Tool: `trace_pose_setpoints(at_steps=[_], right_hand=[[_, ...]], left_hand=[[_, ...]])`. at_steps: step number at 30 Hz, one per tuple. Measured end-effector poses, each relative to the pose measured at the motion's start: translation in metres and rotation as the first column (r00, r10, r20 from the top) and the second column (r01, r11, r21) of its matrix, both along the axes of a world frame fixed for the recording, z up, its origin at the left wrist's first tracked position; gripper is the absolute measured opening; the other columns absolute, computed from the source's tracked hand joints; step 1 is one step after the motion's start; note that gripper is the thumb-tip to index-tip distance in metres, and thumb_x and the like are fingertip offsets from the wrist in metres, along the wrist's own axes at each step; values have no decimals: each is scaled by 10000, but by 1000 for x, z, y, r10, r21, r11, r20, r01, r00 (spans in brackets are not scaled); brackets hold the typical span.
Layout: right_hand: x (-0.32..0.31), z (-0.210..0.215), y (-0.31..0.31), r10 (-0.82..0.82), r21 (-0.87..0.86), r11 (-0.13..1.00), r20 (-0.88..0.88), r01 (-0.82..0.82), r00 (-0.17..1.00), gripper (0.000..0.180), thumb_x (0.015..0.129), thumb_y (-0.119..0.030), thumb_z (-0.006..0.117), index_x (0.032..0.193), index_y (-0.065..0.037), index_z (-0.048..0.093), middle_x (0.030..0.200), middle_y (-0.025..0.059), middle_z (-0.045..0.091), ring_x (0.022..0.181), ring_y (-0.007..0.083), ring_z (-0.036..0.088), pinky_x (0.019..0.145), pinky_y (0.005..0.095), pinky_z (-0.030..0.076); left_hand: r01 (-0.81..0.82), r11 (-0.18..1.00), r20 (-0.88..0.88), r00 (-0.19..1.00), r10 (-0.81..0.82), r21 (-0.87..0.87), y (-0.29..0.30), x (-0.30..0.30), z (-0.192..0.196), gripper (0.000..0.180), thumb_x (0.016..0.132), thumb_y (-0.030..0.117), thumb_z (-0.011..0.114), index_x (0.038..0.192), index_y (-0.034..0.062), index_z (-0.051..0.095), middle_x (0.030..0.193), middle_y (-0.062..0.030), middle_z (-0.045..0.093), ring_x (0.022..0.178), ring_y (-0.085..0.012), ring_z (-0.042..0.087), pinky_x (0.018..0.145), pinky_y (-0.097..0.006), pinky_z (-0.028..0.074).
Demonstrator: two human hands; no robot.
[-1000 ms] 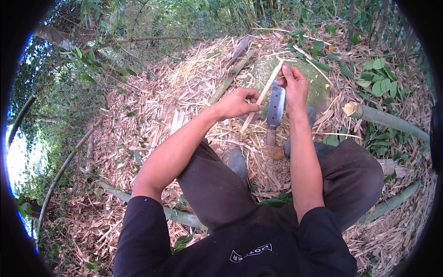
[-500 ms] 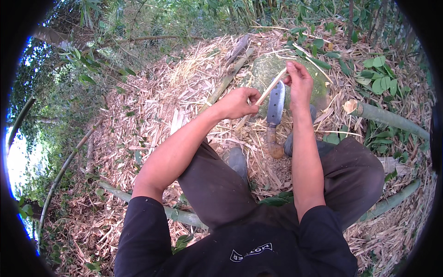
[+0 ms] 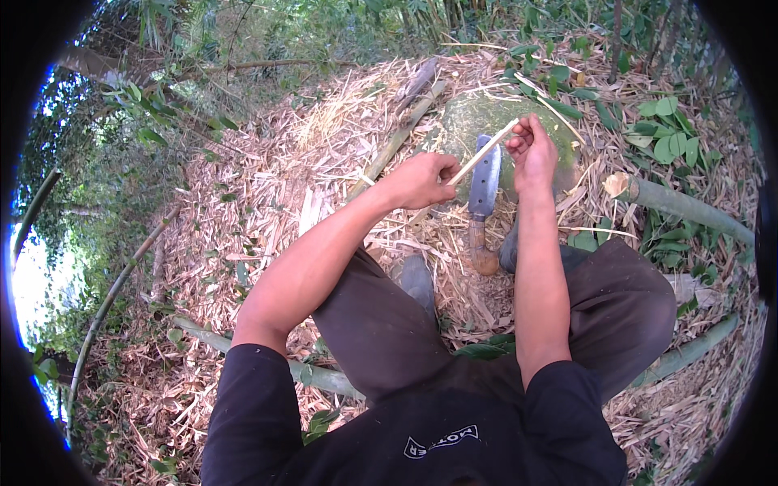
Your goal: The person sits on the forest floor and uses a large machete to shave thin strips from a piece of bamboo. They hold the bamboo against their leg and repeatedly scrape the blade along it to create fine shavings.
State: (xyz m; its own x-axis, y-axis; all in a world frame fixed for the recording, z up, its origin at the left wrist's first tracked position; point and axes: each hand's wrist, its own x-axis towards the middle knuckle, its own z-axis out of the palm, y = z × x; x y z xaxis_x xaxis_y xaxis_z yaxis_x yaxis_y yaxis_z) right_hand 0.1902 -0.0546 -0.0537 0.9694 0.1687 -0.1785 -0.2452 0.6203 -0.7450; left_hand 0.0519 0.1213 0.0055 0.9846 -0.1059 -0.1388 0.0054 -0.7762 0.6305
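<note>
My left hand (image 3: 421,180) is closed around a thin, pale bamboo strip (image 3: 484,152), which slants up and to the right from its fingers. Just right of the strip's far tip is my right hand (image 3: 535,155), its fingers loosely curled and parted, with the tip outside them. Below the strip, a large knife (image 3: 484,182) with a dark, holed blade and a wooden handle leans against a mossy stone (image 3: 454,130), handle end toward me. Part of the blade's upper end lies behind the strip.
Dry shavings (image 3: 267,186) cover the ground. A cut green bamboo pole (image 3: 689,202) lies at the right, and another pole (image 3: 324,381) runs behind my legs. A split bamboo piece (image 3: 397,142) rests left of the stone. Leafy plants (image 3: 673,146) grow at the right.
My right hand has come off the strip's end and moved slightly right and down. The strip's tip now shows free and has swung a little to the right.
</note>
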Motion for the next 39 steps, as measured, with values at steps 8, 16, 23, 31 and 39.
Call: trace_pose_setpoints(at_steps=[8, 16, 23, 31, 39], right_hand=[[-9, 10, 5, 77, -100, 993, 100, -67, 992, 213, 967, -275, 669, 970, -63, 684, 798, 3, 627, 593, 66, 567, 541, 207, 475], [-11, 10, 3, 105, -113, 990, 132, -90, 986, 225, 969, -230, 651, 1033, -19, 697, 798, 11, 641, 593, 65, 583, 525, 206, 475], [-12, 12, 4, 122, -117, 987, 125, -108, 985, 239, 985, -207, 611, 1054, 6, 695, 827, 20, 660, 601, 73, 591, 555, 220, 501], [-10, 2, 8, 158, -95, 985, 171, -144, 973, 227, 969, -234, 666, 1059, -29, 710, 888, 12, 680, 636, 82, 619, 604, 236, 505], [-9, -3, 10, 193, -79, 980, 145, -183, 970, 226, 964, -248, 680, 1037, -35, 705, 884, 4, 670, 666, 89, 630, 645, 246, 520]], left_hand=[[-14, 999, 54, 998, 16, -50, 3, 0, -4, 268, 747, 180, 716, 936, 4, 647, 800, -131, 658, 757, -294, 647, 727, -387, 508], [-43, 998, 5, 999, 42, 39, 0, -3, 6, 253, 805, 179, 743, 930, 38, 574, 841, -97, 648, 800, -242, 645, 749, -375, 502], [-64, 997, 15, 998, 64, 43, 0, -4, 4, 262, 814, 182, 738, 957, 42, 569, 825, -93, 620, 766, -239, 610, 709, -387, 485], [-58, 993, -64, 997, 52, -98, 3, -2, 4, 233, 915, 232, 680, 1023, 36, 613, 700, -32, 607, 644, -134, 562, 606, -331, 450], [-155, 913, -184, 979, 90, -377, 6, 2, 11, 290, 1055, 322, 507, 1031, 63, 635, 745, 13, 634, 701, -68, 543, 654, -279, 439]])
